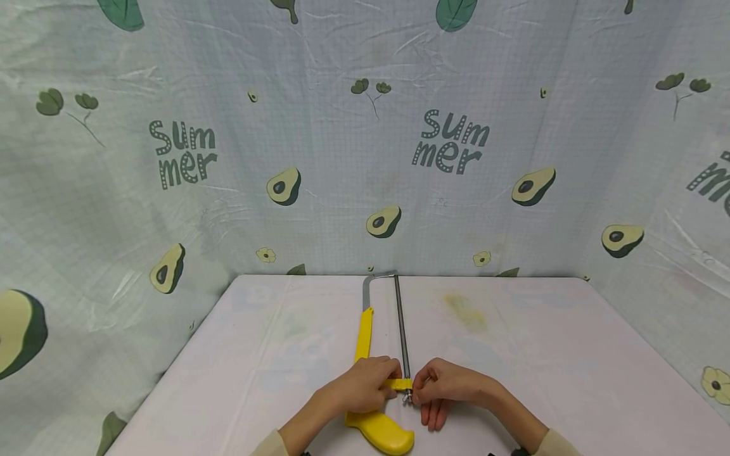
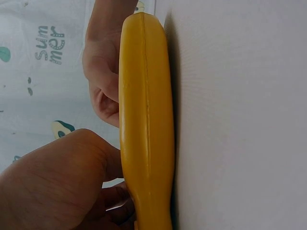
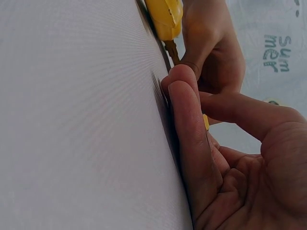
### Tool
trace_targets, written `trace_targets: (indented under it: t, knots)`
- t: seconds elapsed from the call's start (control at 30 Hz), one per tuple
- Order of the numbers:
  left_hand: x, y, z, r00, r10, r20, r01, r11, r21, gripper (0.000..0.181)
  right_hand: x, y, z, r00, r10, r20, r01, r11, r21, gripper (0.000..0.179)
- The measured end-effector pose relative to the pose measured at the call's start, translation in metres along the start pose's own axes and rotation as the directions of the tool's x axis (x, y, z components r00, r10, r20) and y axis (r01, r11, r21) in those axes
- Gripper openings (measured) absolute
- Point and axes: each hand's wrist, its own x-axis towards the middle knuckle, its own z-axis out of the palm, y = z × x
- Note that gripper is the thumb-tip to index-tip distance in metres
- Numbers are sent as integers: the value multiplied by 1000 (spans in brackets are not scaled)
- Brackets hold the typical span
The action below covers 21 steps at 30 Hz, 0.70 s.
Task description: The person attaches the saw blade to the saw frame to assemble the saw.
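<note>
A hacksaw (image 1: 364, 335) with a yellow handle and grey bowed frame lies on the table, its handle end toward me. Its dark straight blade (image 1: 402, 323) runs along the right side to a yellow end piece with a small metal wing nut (image 1: 407, 399). My left hand (image 1: 367, 382) grips the saw by this yellow end piece. At the wing nut, the thumb and index finger of my right hand (image 1: 443, 386) pinch, partly hidden, while the other fingers touch the table. The yellow handle (image 2: 146, 96) fills the middle of the left wrist view.
A pale cloth-covered table (image 1: 285, 354) lies under the saw, with a yellowish stain (image 1: 466, 311) on its right half. Behind and at both sides hangs a light curtain (image 1: 342, 139) printed with avocados and lettering.
</note>
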Motion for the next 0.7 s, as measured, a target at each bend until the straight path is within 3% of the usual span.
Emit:
trace_targets:
  t: [0.7]
  knots:
    - [0,0,1,1000,-5,-1,5,1000,11,12,1,2,-1,1000,10,-23,-10,1000,16,12]
